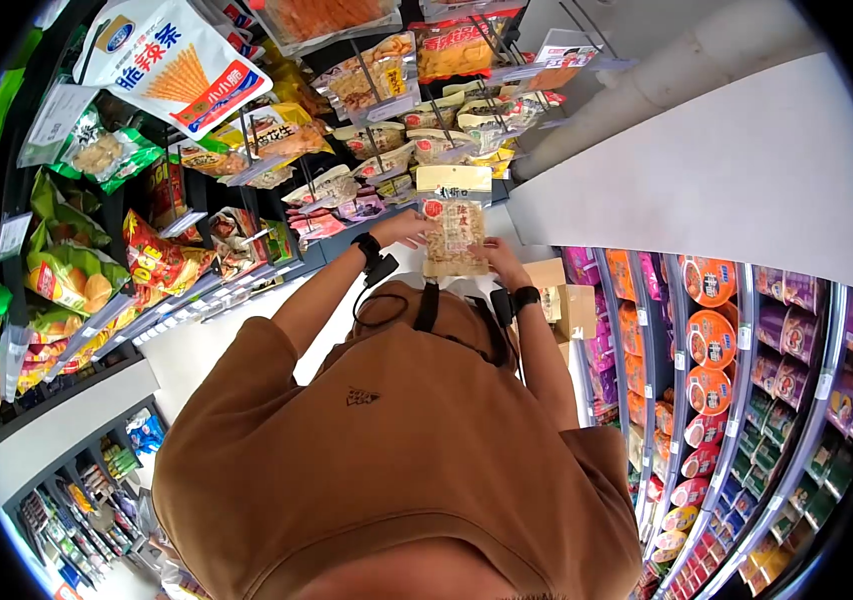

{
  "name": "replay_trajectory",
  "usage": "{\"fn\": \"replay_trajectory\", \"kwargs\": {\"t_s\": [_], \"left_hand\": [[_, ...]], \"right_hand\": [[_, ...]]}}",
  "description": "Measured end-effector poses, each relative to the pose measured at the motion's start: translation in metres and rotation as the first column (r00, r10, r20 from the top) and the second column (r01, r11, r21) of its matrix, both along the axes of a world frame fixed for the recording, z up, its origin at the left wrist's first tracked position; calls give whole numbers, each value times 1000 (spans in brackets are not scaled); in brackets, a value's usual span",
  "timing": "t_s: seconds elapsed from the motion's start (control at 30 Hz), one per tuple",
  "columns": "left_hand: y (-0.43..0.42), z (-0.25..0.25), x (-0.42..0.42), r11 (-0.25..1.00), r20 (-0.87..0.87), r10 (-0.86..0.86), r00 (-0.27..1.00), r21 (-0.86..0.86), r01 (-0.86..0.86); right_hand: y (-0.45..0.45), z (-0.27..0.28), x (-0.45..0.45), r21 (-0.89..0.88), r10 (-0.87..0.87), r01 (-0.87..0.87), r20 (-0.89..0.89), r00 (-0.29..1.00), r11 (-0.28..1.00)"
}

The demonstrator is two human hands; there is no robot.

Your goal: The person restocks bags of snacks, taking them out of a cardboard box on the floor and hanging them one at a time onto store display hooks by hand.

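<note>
A flat snack bag (457, 225) with a cream top, a red round mark and a see-through front shows pale food inside. It is held upright between both hands, in front of my body. My left hand (405, 229) pinches its left edge, fingers partly over the front. Lower down, my right hand (496, 258) grips its right edge. Black bands circle both wrists. Just beyond the bag, similar small snack bags (437, 145) hang in rows on metal hooks.
Shelves of bagged snacks (162, 255) run along the left. Instant noodle bowls (711, 338) fill the racks on the right. An opened cardboard box (577, 310) stands near my right forearm. A grey pipe (587, 135) and a white panel (707, 170) are at upper right.
</note>
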State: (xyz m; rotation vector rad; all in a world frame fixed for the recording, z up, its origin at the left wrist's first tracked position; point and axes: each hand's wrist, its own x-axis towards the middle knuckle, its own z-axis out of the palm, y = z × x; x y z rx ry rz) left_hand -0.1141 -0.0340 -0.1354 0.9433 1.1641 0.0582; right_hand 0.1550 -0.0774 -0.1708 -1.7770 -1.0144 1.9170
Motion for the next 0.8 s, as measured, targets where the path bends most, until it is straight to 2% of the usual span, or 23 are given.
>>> {"fn": "replay_trajectory", "kwargs": {"t_s": [0.1,0.17,0.2,0.47,0.57,0.67,0.73,0.8], "left_hand": [[9,9,-2,999,13,30,999,-46,-30],[12,-12,-2,996,35,78,996,-44,-77],[14,-11,-2,991,56,126,990,-43,-123],[33,-13,-15,984,60,179,982,-37,-177],[29,-8,-18,985,83,171,982,-15,-171],[37,-29,-27,985,97,174,980,-24,-173],[37,-30,-26,977,106,213,971,-45,-209],[39,-32,-23,966,82,260,962,-24,-259]], "right_hand": [[12,0,0,-53,5,-5,-13,1000,999],[21,-3,0,-85,5,-7,-29,1000,996],[26,-6,0,-75,-6,3,-41,999,997],[50,-28,-5,-38,28,-28,-1,1000,999],[41,-3,-9,-35,66,-67,-23,998,997],[49,20,-22,-15,33,-34,-35,999,999],[53,6,-22,-5,24,-24,-14,1000,1000],[58,-2,-20,11,2,-1,-74,997,1000]]}}
